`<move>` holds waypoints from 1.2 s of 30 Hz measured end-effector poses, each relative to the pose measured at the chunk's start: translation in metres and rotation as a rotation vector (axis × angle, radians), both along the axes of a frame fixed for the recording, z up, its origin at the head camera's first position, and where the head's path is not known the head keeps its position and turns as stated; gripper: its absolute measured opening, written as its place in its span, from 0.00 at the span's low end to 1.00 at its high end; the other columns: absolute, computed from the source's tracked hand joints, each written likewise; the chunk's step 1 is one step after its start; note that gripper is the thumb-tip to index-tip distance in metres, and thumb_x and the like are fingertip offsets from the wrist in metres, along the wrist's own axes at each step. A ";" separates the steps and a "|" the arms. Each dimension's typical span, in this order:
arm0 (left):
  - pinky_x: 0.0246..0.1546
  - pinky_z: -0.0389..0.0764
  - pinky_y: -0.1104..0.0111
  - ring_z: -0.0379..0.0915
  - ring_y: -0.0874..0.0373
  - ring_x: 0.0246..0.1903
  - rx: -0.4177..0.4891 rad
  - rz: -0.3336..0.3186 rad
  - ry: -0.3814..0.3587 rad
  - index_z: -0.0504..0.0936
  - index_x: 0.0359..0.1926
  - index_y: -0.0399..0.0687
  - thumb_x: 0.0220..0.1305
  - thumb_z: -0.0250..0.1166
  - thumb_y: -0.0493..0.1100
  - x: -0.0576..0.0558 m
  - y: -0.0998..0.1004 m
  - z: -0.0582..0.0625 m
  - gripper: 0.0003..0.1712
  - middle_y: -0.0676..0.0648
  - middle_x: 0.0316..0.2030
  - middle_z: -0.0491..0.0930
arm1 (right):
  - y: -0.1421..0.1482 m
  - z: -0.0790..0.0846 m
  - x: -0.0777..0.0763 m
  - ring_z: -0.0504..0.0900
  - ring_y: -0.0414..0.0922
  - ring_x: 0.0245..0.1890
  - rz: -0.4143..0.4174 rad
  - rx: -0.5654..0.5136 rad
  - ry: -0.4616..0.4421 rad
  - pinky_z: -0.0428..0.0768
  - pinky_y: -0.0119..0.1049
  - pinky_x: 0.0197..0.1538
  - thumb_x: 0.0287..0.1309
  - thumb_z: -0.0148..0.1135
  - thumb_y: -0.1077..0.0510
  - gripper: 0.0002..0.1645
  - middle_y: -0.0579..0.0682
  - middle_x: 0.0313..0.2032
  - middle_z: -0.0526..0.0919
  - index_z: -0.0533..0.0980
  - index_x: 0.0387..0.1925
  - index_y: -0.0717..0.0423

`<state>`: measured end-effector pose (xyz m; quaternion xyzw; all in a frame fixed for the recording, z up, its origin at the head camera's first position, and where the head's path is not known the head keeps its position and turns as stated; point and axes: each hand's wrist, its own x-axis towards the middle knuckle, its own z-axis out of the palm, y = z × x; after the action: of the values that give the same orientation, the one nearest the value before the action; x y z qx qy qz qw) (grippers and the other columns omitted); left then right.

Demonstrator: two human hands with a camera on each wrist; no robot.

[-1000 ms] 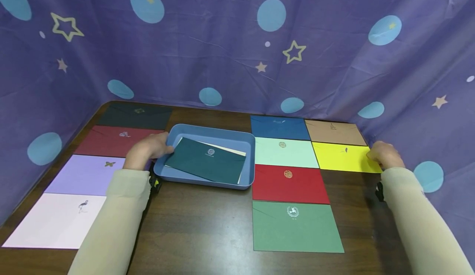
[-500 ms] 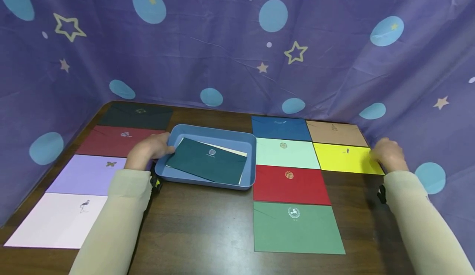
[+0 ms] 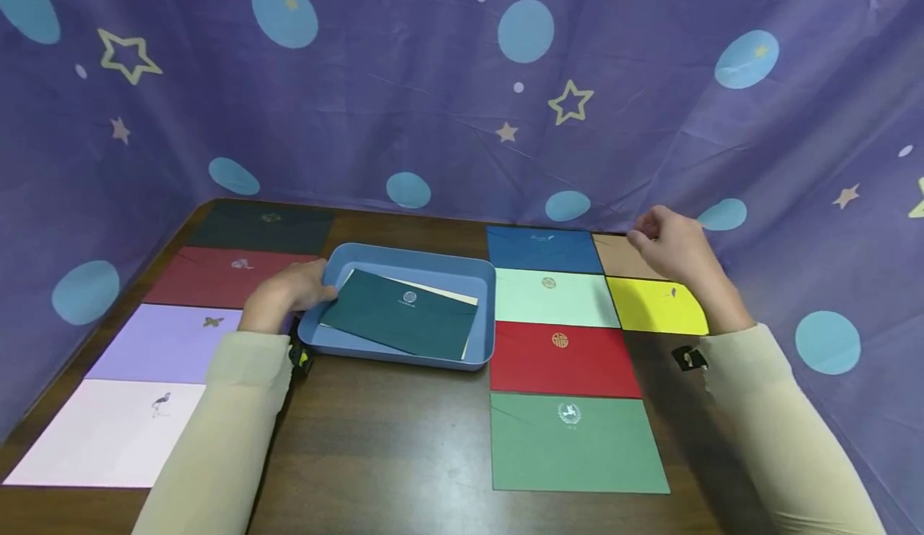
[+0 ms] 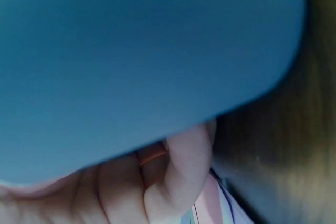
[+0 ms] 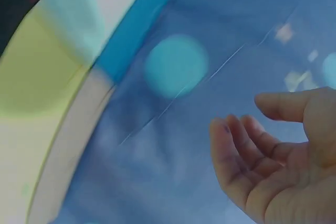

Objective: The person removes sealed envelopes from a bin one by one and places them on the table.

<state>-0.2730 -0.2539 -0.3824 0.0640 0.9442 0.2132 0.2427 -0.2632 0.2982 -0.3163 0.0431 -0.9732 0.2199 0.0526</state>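
Note:
My left hand grips the left rim of a blue tray, thumb inside and fingers on the outer side. Up close in the left wrist view, the curled fingers touch the tray's outer wall. Inside the tray a dark teal envelope lies on a cream one, most of which is hidden. Raised over the tan envelope and yellow envelope, my right hand holds nothing. Its fingers are loosely bent and apart from the thumb in the right wrist view.
Right of the tray lie blue, mint, red and green envelopes. Dark green, maroon, lilac and pale pink ones line the left. A purple curtain hangs behind the table.
My right hand has left the yellow envelope's right edge and moved up and to the left, over the tan one. My left hand and the tray have stayed put.

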 end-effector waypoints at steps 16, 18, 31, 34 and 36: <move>0.39 0.81 0.55 0.77 0.41 0.42 0.005 -0.005 0.005 0.67 0.59 0.27 0.80 0.57 0.41 -0.001 0.000 -0.002 0.21 0.31 0.47 0.75 | -0.141 0.001 0.005 0.87 0.53 0.47 0.358 -0.130 -0.093 0.84 0.51 0.52 0.74 0.64 0.56 0.18 0.56 0.51 0.86 0.78 0.59 0.59; 0.39 0.81 0.56 0.77 0.41 0.42 0.005 -0.006 0.005 0.67 0.58 0.27 0.80 0.57 0.41 -0.001 0.000 -0.002 0.20 0.31 0.47 0.76 | -0.152 -0.004 0.005 0.87 0.52 0.49 0.400 -0.120 -0.108 0.84 0.49 0.52 0.74 0.64 0.56 0.19 0.55 0.52 0.86 0.78 0.61 0.59; 0.40 0.82 0.55 0.77 0.41 0.43 0.022 -0.001 -0.001 0.67 0.58 0.27 0.79 0.57 0.41 -0.001 0.000 -0.003 0.20 0.30 0.48 0.76 | -0.210 -0.046 0.006 0.86 0.52 0.52 0.626 0.015 -0.218 0.84 0.46 0.56 0.72 0.66 0.58 0.23 0.60 0.55 0.86 0.78 0.63 0.63; 0.41 0.82 0.54 0.77 0.41 0.44 0.020 0.000 -0.003 0.66 0.59 0.27 0.79 0.57 0.41 -0.001 0.000 -0.002 0.20 0.30 0.48 0.76 | -0.214 -0.053 0.004 0.86 0.53 0.53 0.627 0.040 -0.219 0.83 0.47 0.58 0.73 0.65 0.58 0.22 0.59 0.54 0.87 0.78 0.63 0.64; 0.41 0.81 0.54 0.76 0.41 0.43 0.014 -0.002 -0.001 0.66 0.59 0.26 0.80 0.57 0.41 -0.002 0.000 -0.002 0.21 0.30 0.48 0.76 | -0.217 -0.055 0.004 0.85 0.53 0.54 0.622 0.057 -0.224 0.82 0.48 0.59 0.73 0.65 0.58 0.22 0.59 0.54 0.86 0.79 0.62 0.64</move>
<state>-0.2746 -0.2536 -0.3842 0.0665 0.9424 0.2196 0.2432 -0.2595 0.0815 -0.3716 0.3152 -0.9189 0.2013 -0.1255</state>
